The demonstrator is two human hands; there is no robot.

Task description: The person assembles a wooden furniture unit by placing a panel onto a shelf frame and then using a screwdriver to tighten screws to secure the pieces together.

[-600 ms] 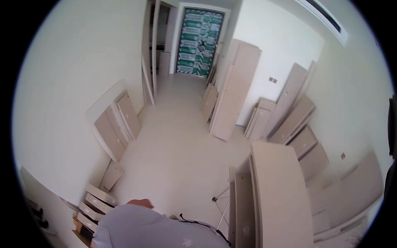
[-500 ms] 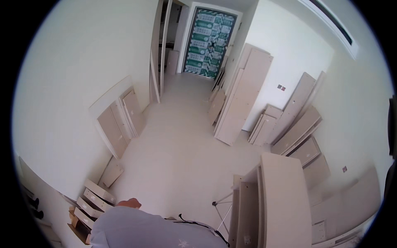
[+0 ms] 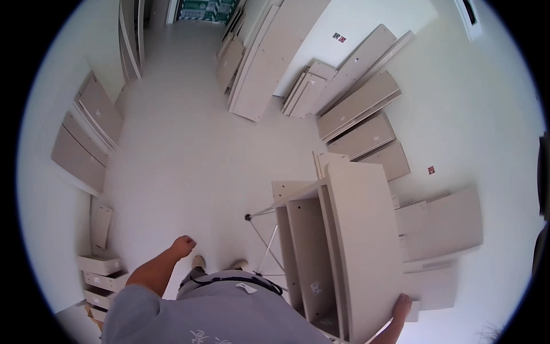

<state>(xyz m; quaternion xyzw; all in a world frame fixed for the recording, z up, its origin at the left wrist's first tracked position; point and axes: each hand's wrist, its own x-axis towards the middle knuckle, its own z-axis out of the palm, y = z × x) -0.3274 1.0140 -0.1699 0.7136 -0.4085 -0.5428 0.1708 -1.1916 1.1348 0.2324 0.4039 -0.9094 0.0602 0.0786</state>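
Note:
A beige cabinet carcass (image 3: pixel 366 229) with inner shelves stands in front of me on the right, tilted in view. At its right edge, my right hand (image 3: pixel 403 307) has its fingers curled against the panel. My left hand (image 3: pixel 183 245) hangs over the floor to the left of the cabinet, touching nothing. Its fingers are curled in and no object shows in them. Thin metal stand legs (image 3: pixel 266 246) with a dark joint are beside the cabinet's left side.
Beige panels (image 3: pixel 275 63) lean on the far wall, and more boards (image 3: pixel 358 109) line the right wall. Further panels (image 3: pixel 86 137) lean along the left wall. Stacked drawer boxes (image 3: pixel 100 265) are at the lower left. Pale floor (image 3: pixel 177 155) lies between.
My view has tipped downward and turned, so the cabinet sits further left and higher. My right hand has come into view at the cabinet's edge, and more of my left arm shows.

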